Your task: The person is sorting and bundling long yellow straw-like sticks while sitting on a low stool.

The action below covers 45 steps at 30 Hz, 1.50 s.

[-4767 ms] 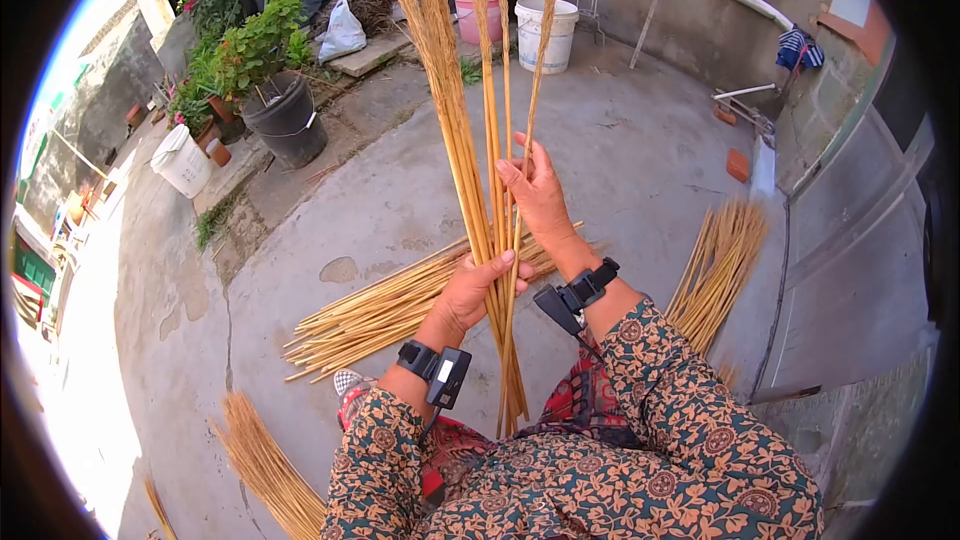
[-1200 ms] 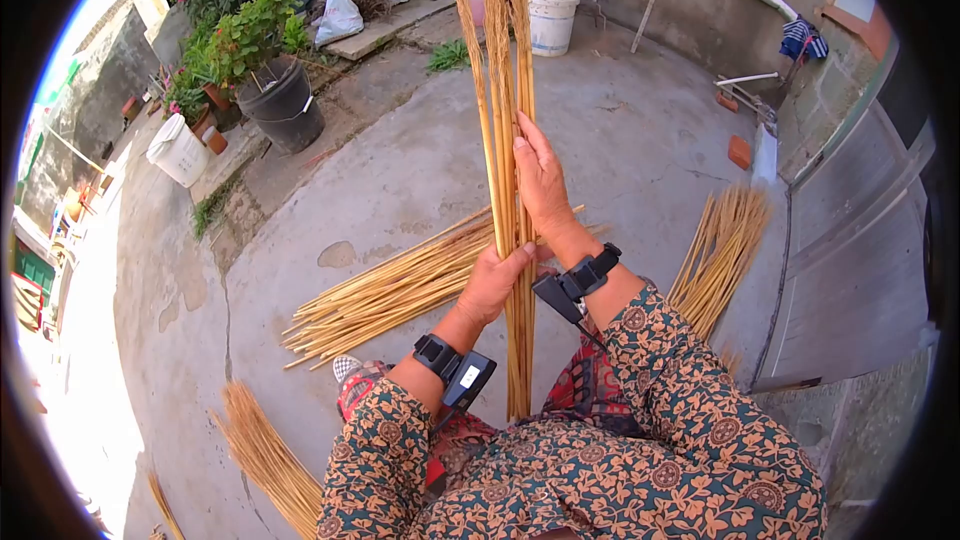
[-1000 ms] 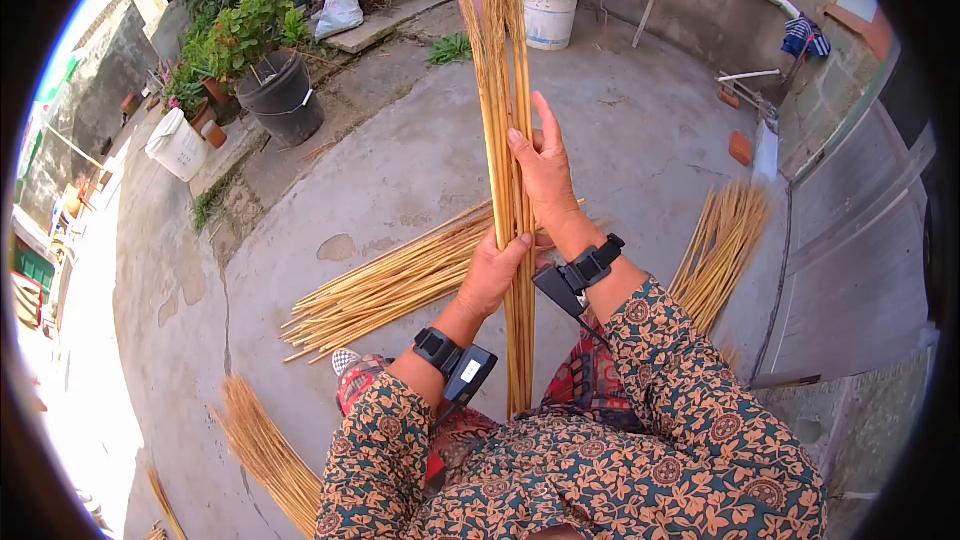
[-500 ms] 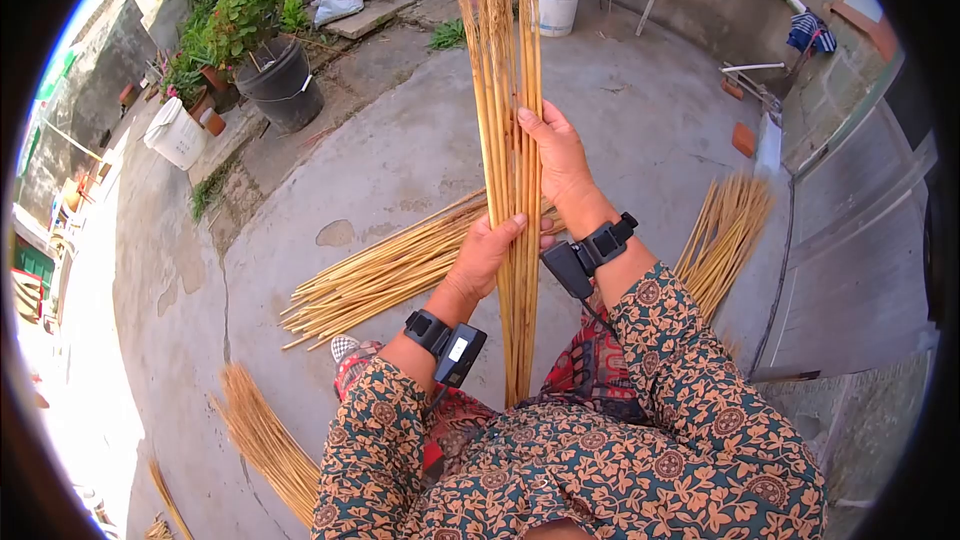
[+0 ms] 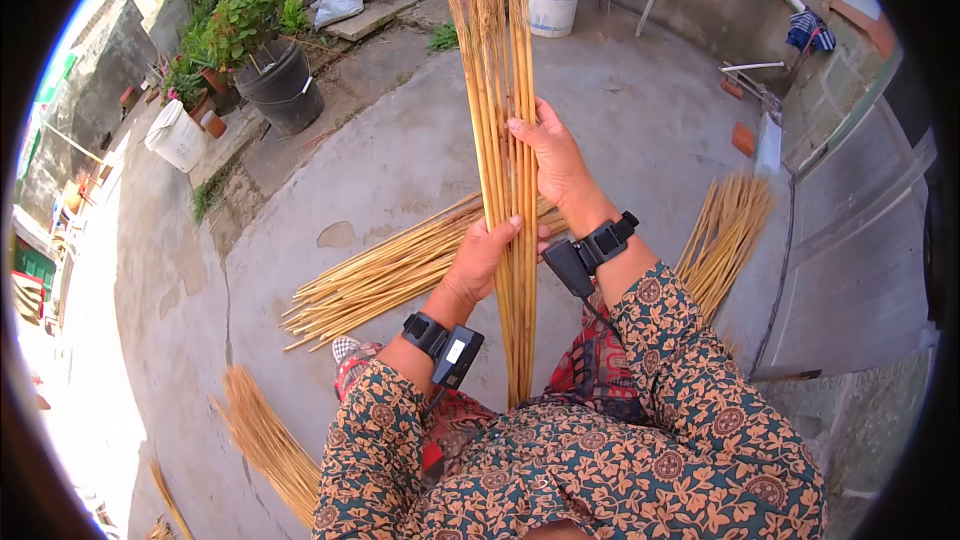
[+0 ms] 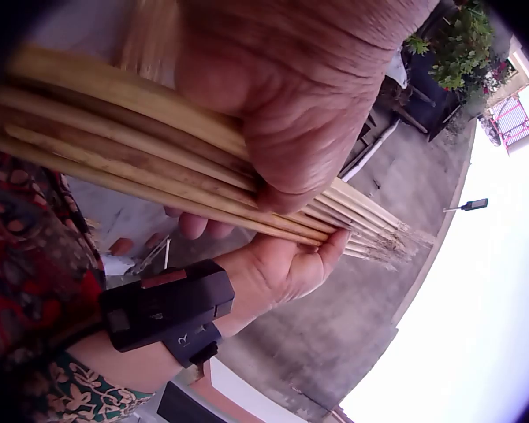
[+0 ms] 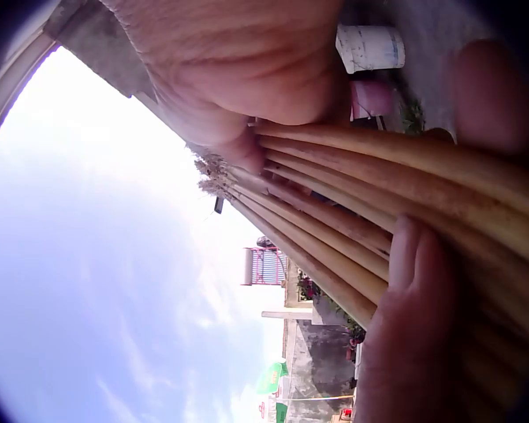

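Note:
A bundle of dry yellow stalks [image 5: 515,300] with feathery brown tops stands nearly upright before the person's body, its lower ends near the lap. My left hand [image 5: 484,258] grips it around the middle, thumb across the front and fingertips showing on the far side. Higher up, my right hand [image 5: 560,168] holds the right side of the bundle, its thumb laid over the stalks. In the left wrist view the stalks [image 6: 132,150] run side by side beneath the left thumb. The right wrist view shows them spread slightly, with the right thumb [image 7: 247,145] on their upper part.
A pile of similar stalks [image 5: 375,275] lies on the concrete floor [image 5: 640,130] behind the hands. More bunches lie at the lower left [image 5: 265,440] and at the right [image 5: 725,240]. White bucket [image 5: 553,0], black plant pot [image 5: 285,90] and brick [image 5: 743,139] stand farther off.
Earlier the tops were fanned apart, with the right hand at a separate stalk. Now the stalks stand closer together, and the right thumb, lifted with the fingers a second ago, lies across them.

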Motion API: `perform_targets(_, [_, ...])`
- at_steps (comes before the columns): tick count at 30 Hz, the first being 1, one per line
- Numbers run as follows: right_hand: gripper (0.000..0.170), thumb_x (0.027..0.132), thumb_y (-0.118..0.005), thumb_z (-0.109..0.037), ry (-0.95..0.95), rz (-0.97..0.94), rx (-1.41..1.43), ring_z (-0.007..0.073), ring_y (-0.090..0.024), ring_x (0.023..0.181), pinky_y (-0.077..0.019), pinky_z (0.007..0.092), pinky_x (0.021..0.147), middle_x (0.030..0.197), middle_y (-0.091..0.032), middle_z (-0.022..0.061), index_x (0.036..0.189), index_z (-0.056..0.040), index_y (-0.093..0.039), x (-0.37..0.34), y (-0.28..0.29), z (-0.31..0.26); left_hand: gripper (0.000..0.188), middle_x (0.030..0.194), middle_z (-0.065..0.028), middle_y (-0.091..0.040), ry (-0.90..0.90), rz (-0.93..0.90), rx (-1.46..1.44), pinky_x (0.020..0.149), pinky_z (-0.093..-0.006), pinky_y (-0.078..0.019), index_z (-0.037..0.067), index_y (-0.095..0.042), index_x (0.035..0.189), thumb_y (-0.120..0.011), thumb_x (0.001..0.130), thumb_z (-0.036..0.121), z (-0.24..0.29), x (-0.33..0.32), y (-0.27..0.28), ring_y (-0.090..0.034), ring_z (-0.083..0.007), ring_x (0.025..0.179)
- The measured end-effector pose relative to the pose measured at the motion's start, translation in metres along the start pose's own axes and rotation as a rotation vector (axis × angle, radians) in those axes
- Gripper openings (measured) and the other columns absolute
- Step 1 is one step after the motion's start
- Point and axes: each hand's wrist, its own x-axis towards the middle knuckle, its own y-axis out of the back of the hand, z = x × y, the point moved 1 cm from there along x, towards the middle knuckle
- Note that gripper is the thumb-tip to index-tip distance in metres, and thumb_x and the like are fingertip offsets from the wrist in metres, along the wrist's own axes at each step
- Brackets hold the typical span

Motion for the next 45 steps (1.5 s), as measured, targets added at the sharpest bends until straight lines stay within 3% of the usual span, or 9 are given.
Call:
perform_targets(6, [0.042, 0.089, -0.055, -0.001, -0.085, -0.062, -0.01, 0.0184, -0.06, 0.097, -0.0519, 0.0326, 0.086, 0.11, -0.058, 0.008, 0.129, -0.0033, -0.042, 0.0, 0.005, -0.001, 0.032, 0.105, -0.0198, -0.064, 0.028, -0.036, 0.131, 0.08, -0.0362, -0.0555, 0.0, -0.045, 0.123, -0.048, 0.095, 0.016, 0.003, 0.003, 0.008, -0.065, -0.0254, 0.094])
perform_targets(12, [0.041, 0.089, -0.054, 0.0, -0.074, -0.14, 0.038, 0.0189, -0.061, 0.098, -0.0523, 0.0329, 0.086, 0.111, -0.059, 0.0082, 0.129, -0.0037, -0.043, 0.001, 0.009, 0.001, 0.032, 0.106, -0.0201, -0.064, 0.078, -0.067, 0.067, 0.08, -0.0369, -0.0555, -0.001, -0.047, 0.122, -0.05, 0.095, 0.016, 0.004, 0.002, 0.011, -0.065, -0.0261, 0.095])
perform_targets(24, [0.046, 0.089, -0.052, 0.003, -0.081, -0.13, 0.098, 0.0189, -0.061, 0.097, -0.0524, 0.0327, 0.086, 0.111, -0.06, 0.0079, 0.133, -0.0056, -0.041, 0.0, 0.006, 0.006, 0.025, 0.098, -0.0148, -0.066, 0.146, -0.082, -0.127, 0.077, -0.0368, -0.0562, 0.003, -0.053, 0.112, -0.054, 0.095, 0.021, -0.004, 0.001, 0.013, -0.066, -0.0235, 0.083])
perform_targets(36, [0.051, 0.089, -0.052, 0.001, -0.084, -0.105, 0.07, 0.0177, -0.06, 0.095, -0.0525, 0.0322, 0.084, 0.112, -0.059, 0.0079, 0.137, -0.0065, -0.036, -0.006, -0.004, 0.001, 0.028, 0.102, -0.0148, -0.065, 0.077, -0.044, -0.032, 0.077, -0.0364, -0.0562, 0.002, -0.052, 0.115, -0.054, 0.094, 0.021, 0.005, -0.006, 0.001, -0.065, -0.0236, 0.086])
perform_targets(39, [0.051, 0.089, -0.053, 0.001, -0.079, -0.11, 0.069, 0.0172, -0.06, 0.095, -0.053, 0.0313, 0.083, 0.112, -0.059, 0.008, 0.137, -0.0066, -0.036, -0.006, -0.005, 0.002, 0.031, 0.103, -0.0163, -0.066, 0.073, -0.027, -0.064, 0.068, -0.0342, -0.0583, 0.004, -0.049, 0.119, -0.054, 0.094, 0.021, 0.002, -0.004, 0.002, -0.067, -0.022, 0.082])
perform_targets(45, [0.047, 0.09, -0.054, -0.001, -0.061, -0.109, 0.061, 0.0155, -0.06, 0.096, -0.0523, 0.0306, 0.083, 0.111, -0.059, 0.0059, 0.135, -0.0061, -0.04, -0.005, -0.006, 0.005, 0.03, 0.1, -0.0152, -0.066, 0.101, -0.015, -0.069, 0.07, -0.0329, -0.0576, 0.004, -0.05, 0.119, -0.054, 0.094, 0.022, -0.001, -0.003, 0.006, -0.066, -0.0211, 0.084])
